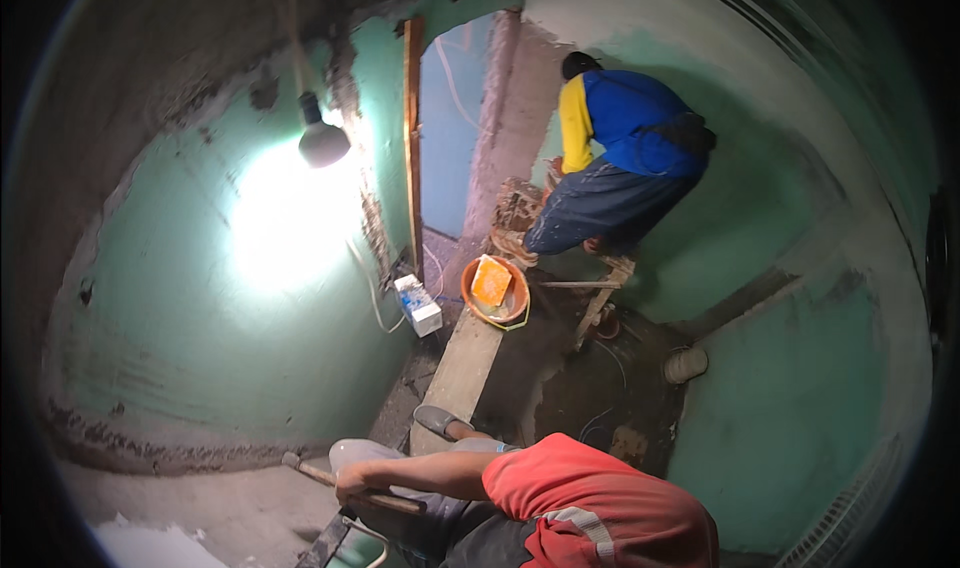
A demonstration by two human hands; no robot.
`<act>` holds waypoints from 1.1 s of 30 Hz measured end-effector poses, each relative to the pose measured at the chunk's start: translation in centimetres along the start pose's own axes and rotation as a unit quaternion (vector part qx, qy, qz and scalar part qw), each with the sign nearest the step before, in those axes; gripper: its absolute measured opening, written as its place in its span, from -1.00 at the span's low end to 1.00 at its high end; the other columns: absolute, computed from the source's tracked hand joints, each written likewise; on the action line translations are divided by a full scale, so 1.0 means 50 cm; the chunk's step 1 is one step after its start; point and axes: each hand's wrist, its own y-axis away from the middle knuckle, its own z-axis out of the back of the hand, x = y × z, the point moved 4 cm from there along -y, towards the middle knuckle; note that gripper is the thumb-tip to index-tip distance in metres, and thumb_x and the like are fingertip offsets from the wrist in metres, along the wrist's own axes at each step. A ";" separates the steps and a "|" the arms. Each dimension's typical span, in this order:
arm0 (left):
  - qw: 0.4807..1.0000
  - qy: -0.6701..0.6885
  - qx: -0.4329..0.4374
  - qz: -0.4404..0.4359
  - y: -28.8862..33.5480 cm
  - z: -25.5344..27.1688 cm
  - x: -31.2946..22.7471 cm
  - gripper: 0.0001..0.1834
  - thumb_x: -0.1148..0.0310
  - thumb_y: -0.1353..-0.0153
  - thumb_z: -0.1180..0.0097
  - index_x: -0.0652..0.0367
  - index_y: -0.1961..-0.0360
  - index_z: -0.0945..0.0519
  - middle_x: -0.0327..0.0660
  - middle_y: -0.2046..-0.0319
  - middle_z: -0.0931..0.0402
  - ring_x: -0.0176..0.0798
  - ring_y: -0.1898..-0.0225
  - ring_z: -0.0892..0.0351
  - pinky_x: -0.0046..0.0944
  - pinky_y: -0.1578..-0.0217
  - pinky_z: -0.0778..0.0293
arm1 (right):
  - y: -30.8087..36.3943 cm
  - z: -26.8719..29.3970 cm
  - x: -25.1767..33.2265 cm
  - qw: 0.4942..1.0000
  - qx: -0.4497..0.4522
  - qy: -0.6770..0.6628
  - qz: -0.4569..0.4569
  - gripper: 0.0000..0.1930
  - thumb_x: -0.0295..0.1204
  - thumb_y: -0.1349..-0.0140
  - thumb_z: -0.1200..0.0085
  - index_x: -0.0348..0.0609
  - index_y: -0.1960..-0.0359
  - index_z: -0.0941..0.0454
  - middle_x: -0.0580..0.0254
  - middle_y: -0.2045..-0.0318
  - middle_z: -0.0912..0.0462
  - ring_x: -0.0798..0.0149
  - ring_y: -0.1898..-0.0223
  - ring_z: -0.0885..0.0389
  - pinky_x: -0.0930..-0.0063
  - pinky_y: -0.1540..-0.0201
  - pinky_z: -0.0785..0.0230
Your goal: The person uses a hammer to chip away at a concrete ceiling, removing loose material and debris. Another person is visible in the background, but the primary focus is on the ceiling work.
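At the lower left, my right hand (354, 481) is closed around the wooden handle of a hammer (402, 504). The small grey head of the hammer points left, beside my bent knee. My red-sleeved right arm (450, 475) reaches across my lap from the right. Behind the arm, my foot in a grey slip-on shoe (433, 421) rests by a pale plank (462, 360). Below my right hand are a dark bar (325, 545) and a pale bent tube or cable (372, 541), both partly cut off. My left hand does not show.
A co-worker (640, 128) in blue and yellow bends beside the doorway (455, 128). An orange bucket (468, 286) holds an orange block-like thing (490, 281). A lit bulb (324, 145) hangs by the green wall. A white box (420, 308), a dark sunken floor (590, 393) and a pipe end (686, 366) lie ahead.
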 end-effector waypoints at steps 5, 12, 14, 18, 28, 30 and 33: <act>0.999 0.022 -0.032 -0.030 -0.009 0.000 0.012 -0.16 0.12 0.07 -0.32 0.21 -0.22 -0.25 -0.13 0.45 -0.39 -0.17 0.42 -0.44 -0.15 0.48 -0.45 | 0.037 0.006 0.018 0.997 -0.055 0.056 -0.007 -0.81 -0.35 0.09 -0.22 -0.22 0.49 -0.67 0.04 0.43 -0.67 0.12 0.39 -0.62 0.11 0.28 -0.46; 1.000 0.005 -0.024 -0.007 0.001 -0.021 -0.003 -0.23 0.15 0.08 -0.30 0.16 -0.17 -0.29 -0.15 0.44 -0.39 -0.18 0.41 -0.42 -0.16 0.47 -0.44 | 0.049 0.010 0.031 0.986 -0.071 0.144 0.045 -0.63 -0.30 0.14 -0.25 -0.31 0.30 -0.70 0.04 0.32 -0.71 0.12 0.27 -0.63 0.15 0.18 -0.45; 0.999 0.007 -0.035 -0.002 0.005 -0.014 -0.014 -0.24 0.16 0.08 -0.29 0.14 -0.16 -0.29 -0.16 0.44 -0.38 -0.19 0.41 -0.41 -0.16 0.47 -0.43 | 0.047 0.007 0.031 0.988 -0.066 0.134 0.030 -0.64 -0.30 0.14 -0.25 -0.30 0.31 -0.70 0.04 0.31 -0.71 0.12 0.28 -0.63 0.14 0.19 -0.45; 0.999 0.014 -0.034 0.024 0.001 0.013 0.023 -0.25 0.14 0.06 -0.28 0.13 -0.17 -0.29 -0.14 0.42 -0.39 -0.19 0.39 -0.42 -0.11 0.44 -0.44 | 0.073 0.001 0.043 0.991 -0.062 0.118 0.027 -0.71 -0.34 0.12 -0.23 -0.28 0.37 -0.69 0.07 0.39 -0.69 0.13 0.34 -0.62 0.16 0.24 -0.44; 1.000 0.023 -0.006 0.021 0.000 0.000 0.017 -0.28 0.15 0.00 -0.23 0.21 -0.17 -0.29 -0.12 0.41 -0.41 -0.17 0.38 -0.44 -0.12 0.44 -0.46 | -0.051 0.018 -0.027 0.994 -0.046 0.082 0.047 -0.86 -0.37 0.04 -0.18 -0.16 0.58 -0.58 0.14 0.58 -0.59 0.16 0.55 -0.56 0.17 0.43 -0.40; 1.000 0.020 -0.005 0.022 0.002 0.001 0.015 -0.28 0.15 -0.02 -0.23 0.23 -0.17 -0.29 -0.11 0.40 -0.41 -0.17 0.38 -0.45 -0.12 0.44 -0.46 | -0.040 0.015 -0.023 0.995 -0.038 0.079 0.048 -0.87 -0.37 0.02 -0.16 -0.17 0.58 -0.58 0.15 0.61 -0.58 0.16 0.57 -0.56 0.16 0.44 -0.40; 1.000 0.017 -0.002 0.024 0.002 0.003 0.014 -0.29 0.15 -0.04 -0.21 0.25 -0.17 -0.28 -0.11 0.40 -0.42 -0.16 0.37 -0.46 -0.12 0.44 -0.47 | -0.026 0.010 -0.015 0.996 -0.028 0.065 0.047 -0.86 -0.39 -0.01 -0.14 -0.18 0.58 -0.59 0.16 0.64 -0.57 0.17 0.60 -0.55 0.18 0.48 -0.40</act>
